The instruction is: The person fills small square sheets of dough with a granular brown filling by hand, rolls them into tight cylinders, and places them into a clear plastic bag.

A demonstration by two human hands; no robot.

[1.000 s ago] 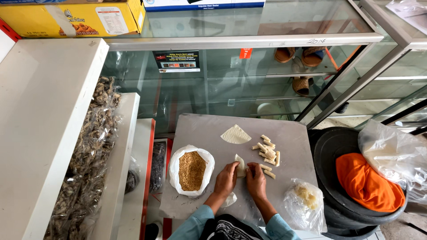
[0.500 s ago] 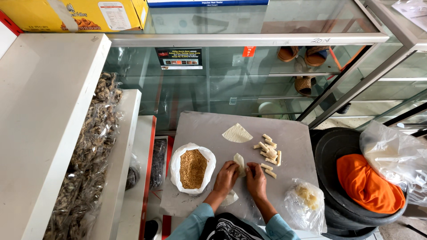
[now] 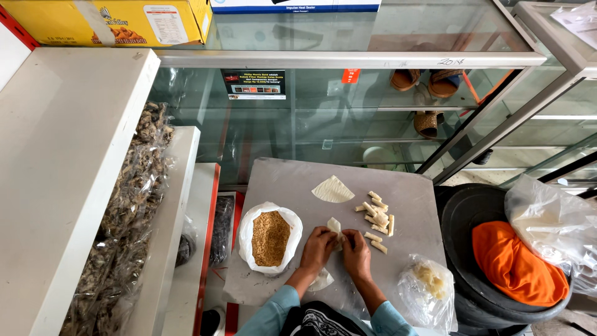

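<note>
A: Shop corner, glass cabinets (image 3: 348,118) behind, and a grey board (image 3: 280,180) set low as the work surface.

B: Both hands meet at its near middle. The left hand (image 3: 318,246) and right hand (image 3: 357,250) pinch one pale wrapper (image 3: 335,228) between the fingertips, half folded.

A: What could slip?

B: The wrapper looks thin; a hard pinch might tear it, and filling could spill onto the board.

A: The rolls (image 3: 377,216) lie loose just right of the hands. A nudge from the right wrist could scatter them.

B: Containers: a white bag (image 3: 247,233) on the left, open, holding brown crumbs (image 3: 270,238). A clear bag (image 3: 429,289) at right holds something pale. A spare sheet (image 3: 333,189) lies farther back.
</note>
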